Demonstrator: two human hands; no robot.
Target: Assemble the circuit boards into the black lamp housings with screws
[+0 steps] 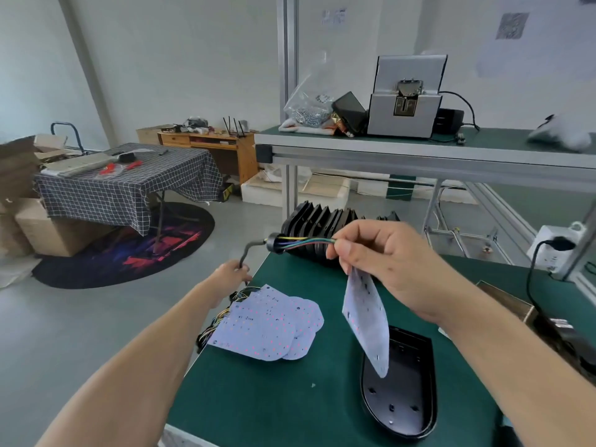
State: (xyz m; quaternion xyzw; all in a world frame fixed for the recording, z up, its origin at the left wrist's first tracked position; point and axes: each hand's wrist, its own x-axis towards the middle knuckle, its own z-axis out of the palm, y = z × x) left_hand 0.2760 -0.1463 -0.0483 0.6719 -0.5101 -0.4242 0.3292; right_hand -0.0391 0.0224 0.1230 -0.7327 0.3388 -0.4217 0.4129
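Observation:
My right hand (383, 262) pinches the coloured wires (309, 241) of a white circuit board (367, 324), which hangs tilted over an empty black lamp housing (409, 398) lying on the green bench (264, 395). The wires run left through a black grommet (274, 242) into a black cable (250, 248). Beyond the bench's left edge, my left hand (230, 272) grips that cable. A pile of white circuit boards (267, 324) with wire bundles lies at the bench's left edge. A row of black housings (319, 224) stands on edge at the back.
Above the bench, a raised shelf (419, 150) carries a grey screw feeder (404, 101), a bag of screws (308, 108) and a black device. At right are a white power strip (556, 246) with a plugged cable and a cardboard box (506, 301). A checked-cloth table (122, 185) stands far left.

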